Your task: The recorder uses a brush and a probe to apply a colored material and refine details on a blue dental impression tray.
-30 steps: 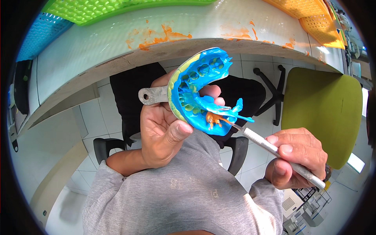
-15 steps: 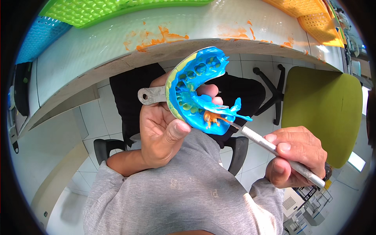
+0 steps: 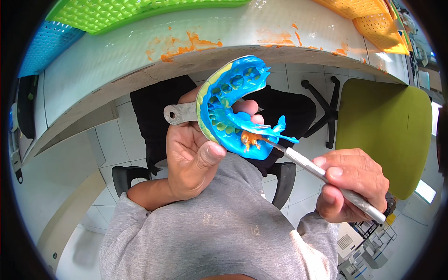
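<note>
My left hand (image 3: 191, 161) grips a dental impression tray (image 3: 182, 113) from beneath, thumb along its near rim and fingertips showing inside the curve. Blue impression material (image 3: 217, 91) with a yellow-green layer fills the tray, marked by a row of tooth hollows. A ragged blue flap sticks out at the near right end. Beside it sits an orange patch (image 3: 252, 140) with small pale bits in it. My right hand (image 3: 354, 184) is closed round a knurled metal hand tool (image 3: 305, 163). Its thin tip reaches the orange patch; whether it touches is hard to tell.
A white bench (image 3: 116, 58) with orange smears crosses the far side, carrying green (image 3: 135, 14), blue (image 3: 51, 44) and orange-yellow (image 3: 380, 32) plastic baskets. An olive-green chair (image 3: 382, 135) stands at the right. My lap lies below the tray.
The tool and my right hand have shifted very slightly left and up. The tray has barely moved, and both grips are unchanged.
</note>
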{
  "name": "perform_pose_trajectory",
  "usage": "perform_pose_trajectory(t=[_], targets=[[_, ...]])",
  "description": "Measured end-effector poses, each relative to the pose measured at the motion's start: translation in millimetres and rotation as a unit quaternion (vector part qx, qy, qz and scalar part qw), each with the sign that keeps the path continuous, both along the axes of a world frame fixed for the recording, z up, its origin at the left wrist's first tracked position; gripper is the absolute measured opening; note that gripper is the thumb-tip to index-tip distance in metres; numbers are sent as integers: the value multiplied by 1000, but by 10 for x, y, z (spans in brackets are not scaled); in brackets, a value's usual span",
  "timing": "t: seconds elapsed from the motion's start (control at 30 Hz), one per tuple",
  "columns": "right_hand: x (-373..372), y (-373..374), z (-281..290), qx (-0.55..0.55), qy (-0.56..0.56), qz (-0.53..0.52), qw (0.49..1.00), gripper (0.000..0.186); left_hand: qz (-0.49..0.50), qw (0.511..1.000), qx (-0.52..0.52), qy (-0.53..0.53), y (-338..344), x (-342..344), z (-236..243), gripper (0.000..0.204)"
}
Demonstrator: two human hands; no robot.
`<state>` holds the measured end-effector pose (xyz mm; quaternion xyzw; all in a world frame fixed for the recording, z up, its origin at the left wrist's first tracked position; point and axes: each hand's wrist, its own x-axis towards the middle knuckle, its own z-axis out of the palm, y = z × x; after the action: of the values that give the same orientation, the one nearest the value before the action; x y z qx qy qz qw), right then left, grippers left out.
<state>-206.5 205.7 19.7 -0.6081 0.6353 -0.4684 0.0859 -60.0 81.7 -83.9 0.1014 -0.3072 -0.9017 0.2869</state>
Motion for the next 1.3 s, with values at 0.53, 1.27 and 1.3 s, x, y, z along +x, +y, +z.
perform_pose_trajectory(t=[0.53, 1.27, 1.3], targets=[[13, -22, -45, -20, 4, 2, 1000, 24, 3, 1000, 4, 9, -9, 25, -12, 70], [-46, -12, -35, -3, 52, 19, 998, 23, -3, 1000, 16, -2, -14, -3, 17, 69], [-41, -8, -38, -3, 54, 17, 998, 23, -2, 1000, 16, 0, -11, -15, 20, 69]])
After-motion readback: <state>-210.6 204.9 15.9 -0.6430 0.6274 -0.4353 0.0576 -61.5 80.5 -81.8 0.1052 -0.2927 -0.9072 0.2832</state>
